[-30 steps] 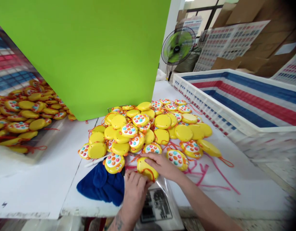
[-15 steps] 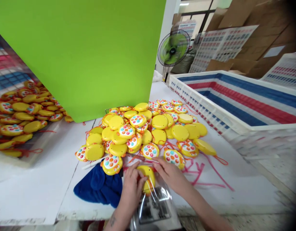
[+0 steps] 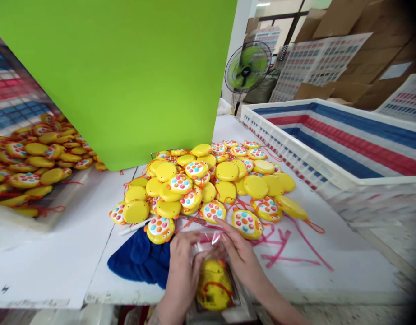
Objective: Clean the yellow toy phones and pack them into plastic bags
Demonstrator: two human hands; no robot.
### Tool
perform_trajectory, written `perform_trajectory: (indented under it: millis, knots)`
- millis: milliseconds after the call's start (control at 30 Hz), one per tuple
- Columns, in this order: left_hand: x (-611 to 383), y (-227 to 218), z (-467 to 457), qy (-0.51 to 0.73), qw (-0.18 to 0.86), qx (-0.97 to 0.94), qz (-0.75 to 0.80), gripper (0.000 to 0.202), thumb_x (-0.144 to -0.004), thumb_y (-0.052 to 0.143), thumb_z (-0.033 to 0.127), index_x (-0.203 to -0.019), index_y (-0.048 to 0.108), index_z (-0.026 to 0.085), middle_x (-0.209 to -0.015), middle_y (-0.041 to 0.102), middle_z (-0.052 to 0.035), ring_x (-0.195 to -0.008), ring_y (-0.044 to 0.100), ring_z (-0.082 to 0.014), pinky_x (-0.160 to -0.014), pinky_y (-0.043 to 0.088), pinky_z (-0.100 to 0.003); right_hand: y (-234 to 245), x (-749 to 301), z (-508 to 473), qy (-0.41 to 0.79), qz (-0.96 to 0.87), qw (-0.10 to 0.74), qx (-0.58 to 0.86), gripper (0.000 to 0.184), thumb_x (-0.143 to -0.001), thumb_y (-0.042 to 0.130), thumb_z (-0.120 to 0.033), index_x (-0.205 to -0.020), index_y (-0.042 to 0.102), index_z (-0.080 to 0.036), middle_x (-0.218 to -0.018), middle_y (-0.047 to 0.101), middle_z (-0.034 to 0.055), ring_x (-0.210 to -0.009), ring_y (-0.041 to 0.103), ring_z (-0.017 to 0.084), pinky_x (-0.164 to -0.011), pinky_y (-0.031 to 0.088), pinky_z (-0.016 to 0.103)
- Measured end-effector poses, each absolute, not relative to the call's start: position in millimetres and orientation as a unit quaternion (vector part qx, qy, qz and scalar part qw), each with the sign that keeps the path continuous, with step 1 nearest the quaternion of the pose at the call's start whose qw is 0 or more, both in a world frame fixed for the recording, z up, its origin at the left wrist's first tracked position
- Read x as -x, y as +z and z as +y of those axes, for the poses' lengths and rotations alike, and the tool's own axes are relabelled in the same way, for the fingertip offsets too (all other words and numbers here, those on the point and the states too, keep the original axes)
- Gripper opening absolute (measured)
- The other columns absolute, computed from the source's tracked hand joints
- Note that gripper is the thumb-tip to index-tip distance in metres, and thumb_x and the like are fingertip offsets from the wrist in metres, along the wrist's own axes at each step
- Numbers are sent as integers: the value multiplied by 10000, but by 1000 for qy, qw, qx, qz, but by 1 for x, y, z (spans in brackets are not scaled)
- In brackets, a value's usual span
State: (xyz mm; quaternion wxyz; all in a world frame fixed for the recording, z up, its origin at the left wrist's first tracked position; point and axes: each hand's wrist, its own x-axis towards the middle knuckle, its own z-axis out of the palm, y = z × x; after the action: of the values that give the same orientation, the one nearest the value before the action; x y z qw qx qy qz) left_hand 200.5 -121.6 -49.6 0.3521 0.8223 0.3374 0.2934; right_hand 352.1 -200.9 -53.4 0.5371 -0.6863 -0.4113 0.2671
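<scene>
A yellow duck-like toy (image 3: 211, 275) with a red cord lies inside a clear plastic bag (image 3: 211, 246) at the table's front edge. My left hand (image 3: 183, 256) has its fingers closed on the left side of the bag's upper edge. Opposite it, my right hand (image 3: 240, 253) pinches the bag's right upper edge, fingers partly hidden by the shiny film. Just beyond the hands lies a heap of similar toys (image 3: 227, 171), some showing white faces with coloured dots. A dark blue cloth (image 3: 140, 259) sits left of my left hand.
Pink strips (image 3: 282, 246) lie on the white table (image 3: 333, 246) at right. A green panel (image 3: 127, 81) stands behind the heap. More toys (image 3: 35, 162) fill a crate at left. A striped-lined white basket (image 3: 346, 140) and a fan (image 3: 247, 70) are at the right and back.
The toy has moved down into the plastic bag, out of my left fingers. Both hands now hold the bag's upper edge. The view has shifted slightly.
</scene>
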Motion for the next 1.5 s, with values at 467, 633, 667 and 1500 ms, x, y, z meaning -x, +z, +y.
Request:
perform_trajectory:
  millis: [467, 633, 667, 1500]
  knots:
    - [-201, -46, -114, 233, 691, -576, 370, 311, -827, 553, 459, -892, 599, 159, -827, 680, -70, -779, 634, -221, -699, 499, -310, -45, -358, -198, -54, -592, 444, 671, 408, -883, 515, -160, -1279, 520, -260, -1140, 671, 68, -1108, 555, 260, -934, 475, 470]
    - [-206, -31, -120, 220, 605, -697, 316, 291, -895, 463, 330, -1087, 617, 173, -1057, 683, -95, -907, 625, -221, -836, 476, -316, -31, -346, -190, -114, -681, 390, 610, 512, -876, 534, -92, -1362, 428, -214, -938, 727, 53, -883, 594, 223, -773, 515, 383]
    - [-207, -27, -122, 216, 582, -720, 310, 300, -904, 445, 312, -1106, 616, 172, -1069, 683, -96, -894, 626, -215, -846, 471, -312, -30, -343, -188, -120, -687, 386, 604, 517, -874, 532, -83, -1365, 420, -199, -908, 728, 53, -847, 592, 220, -747, 515, 372]
    - [-204, -64, -102, 201, 745, -516, 372, 565, -628, 749, 538, -1004, 611, 141, -725, 668, -32, -710, 624, -193, -677, 488, -284, -84, -475, -276, -302, -351, 347, 816, 291, -839, 416, -169, -1066, 594, -136, -1017, 618, 159, -1032, 542, 311, -930, 414, 504]
